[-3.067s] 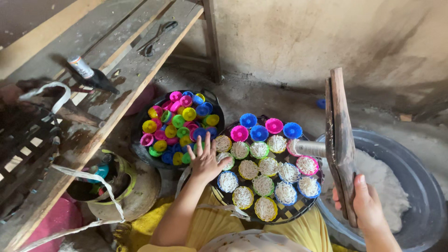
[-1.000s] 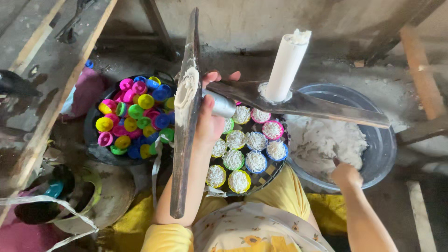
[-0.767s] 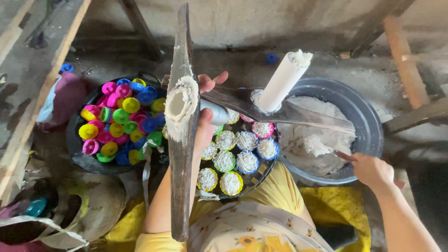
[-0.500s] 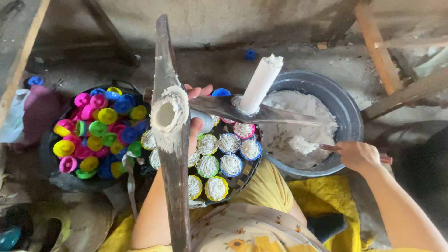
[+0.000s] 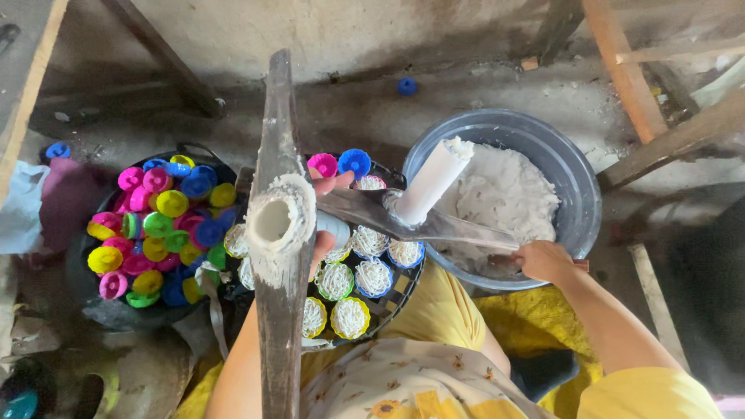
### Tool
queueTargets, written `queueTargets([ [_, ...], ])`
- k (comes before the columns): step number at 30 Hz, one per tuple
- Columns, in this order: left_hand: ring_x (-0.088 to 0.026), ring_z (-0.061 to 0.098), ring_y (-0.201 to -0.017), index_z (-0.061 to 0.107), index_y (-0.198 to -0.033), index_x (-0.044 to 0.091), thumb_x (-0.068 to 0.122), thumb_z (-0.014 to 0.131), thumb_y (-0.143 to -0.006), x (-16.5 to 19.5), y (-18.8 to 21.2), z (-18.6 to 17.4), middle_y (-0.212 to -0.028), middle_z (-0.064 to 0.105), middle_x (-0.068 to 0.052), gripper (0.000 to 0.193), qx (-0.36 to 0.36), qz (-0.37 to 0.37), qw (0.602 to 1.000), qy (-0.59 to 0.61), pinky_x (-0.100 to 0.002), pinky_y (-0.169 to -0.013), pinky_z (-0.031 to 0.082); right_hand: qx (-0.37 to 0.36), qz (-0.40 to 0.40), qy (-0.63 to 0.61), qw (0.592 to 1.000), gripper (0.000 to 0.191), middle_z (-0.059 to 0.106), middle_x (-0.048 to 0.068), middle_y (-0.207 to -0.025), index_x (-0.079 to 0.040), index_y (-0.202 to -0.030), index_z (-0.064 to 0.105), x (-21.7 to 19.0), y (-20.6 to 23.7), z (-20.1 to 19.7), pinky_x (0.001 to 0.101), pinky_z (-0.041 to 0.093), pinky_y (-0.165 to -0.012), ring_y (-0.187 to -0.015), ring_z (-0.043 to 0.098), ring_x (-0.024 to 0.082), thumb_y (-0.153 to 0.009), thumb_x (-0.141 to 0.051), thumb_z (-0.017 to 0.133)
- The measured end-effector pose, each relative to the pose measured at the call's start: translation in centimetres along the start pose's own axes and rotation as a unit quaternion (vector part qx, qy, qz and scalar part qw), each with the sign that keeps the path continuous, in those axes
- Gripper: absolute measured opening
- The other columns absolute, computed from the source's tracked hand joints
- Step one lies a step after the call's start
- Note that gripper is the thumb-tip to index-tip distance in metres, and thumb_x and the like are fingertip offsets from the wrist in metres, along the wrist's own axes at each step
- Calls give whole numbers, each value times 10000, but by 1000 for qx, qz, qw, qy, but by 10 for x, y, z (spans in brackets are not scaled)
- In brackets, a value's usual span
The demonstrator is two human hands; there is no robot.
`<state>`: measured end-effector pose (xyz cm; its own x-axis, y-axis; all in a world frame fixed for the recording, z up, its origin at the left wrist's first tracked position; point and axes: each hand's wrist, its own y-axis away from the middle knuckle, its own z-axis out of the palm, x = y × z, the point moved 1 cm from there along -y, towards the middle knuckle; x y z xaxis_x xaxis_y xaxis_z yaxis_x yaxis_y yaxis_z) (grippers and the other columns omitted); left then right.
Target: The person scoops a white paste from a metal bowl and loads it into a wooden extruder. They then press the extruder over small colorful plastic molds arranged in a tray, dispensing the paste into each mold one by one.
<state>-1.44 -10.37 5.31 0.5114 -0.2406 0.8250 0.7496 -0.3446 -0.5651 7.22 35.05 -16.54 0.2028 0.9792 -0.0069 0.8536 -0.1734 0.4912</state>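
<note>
Your left hand [image 5: 322, 233] grips the wooden press [image 5: 278, 233] (fingers wrapped); your right hand [image 5: 547, 260] rests, loosely curled and holding nothing, on the dough basin's rim [image 5: 583, 233].

one head cam, looks steeply down, close-up.

The left hand [image 5: 322, 233] grips a dough-caked wooden press [image 5: 278, 233] with an open round tube, held above a dark round tray [image 5: 403, 291] of small coloured cups filled with white noodle nests [image 5: 349, 316]. The right hand [image 5: 545, 261] rests on the near rim of a grey round basin [image 5: 582, 194] holding white dough [image 5: 504, 194]. A second dark tray carrying empty multicoloured plastic cups [image 5: 159, 225] lies left of the press.
</note>
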Motion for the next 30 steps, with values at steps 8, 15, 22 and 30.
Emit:
queueTargets([
  [8, -217, 641, -574, 632, -1287, -100, 136, 653, -956, -40, -11, 45, -1032, 729, -176, 406, 39, -276, 903, 328, -302, -476, 483, 19, -114, -11, 993, 293, 755, 107, -1033, -172, -1037, 785, 22, 20, -5, 439, 543, -884, -1018, 697, 317, -852, -384, 702],
  [15, -232, 674, -851, 640, -1217, -32, 203, 775, -832, -30, -10, 62, -1076, 731, -160, 470, -53, -209, 966, 144, -333, -727, 520, -39, -63, -226, 971, 265, 802, 23, -769, -164, -1089, 820, 84, 53, -80, 309, 550, -745, -761, 713, 131, -868, -254, 705],
  [22, -274, 682, -1138, 641, -1217, 56, 302, 819, -775, -54, -24, 97, -1178, 716, -157, 536, -68, -154, 975, -143, -373, -972, 513, 41, -109, -351, 929, 397, 854, 72, -993, -59, -1182, 810, 139, 98, -196, 319, 552, -810, -892, 686, 110, -811, -198, 789],
  [30, -437, 649, -1041, 726, -1100, 141, 399, 696, -807, -79, -18, 152, -1118, 677, -233, 392, -194, -81, 931, -298, -497, -908, 519, 75, -95, 20, 992, 449, 784, -50, -983, -275, -1223, 799, 22, 166, -306, 283, 593, -848, -946, 743, 119, -807, -445, 813],
])
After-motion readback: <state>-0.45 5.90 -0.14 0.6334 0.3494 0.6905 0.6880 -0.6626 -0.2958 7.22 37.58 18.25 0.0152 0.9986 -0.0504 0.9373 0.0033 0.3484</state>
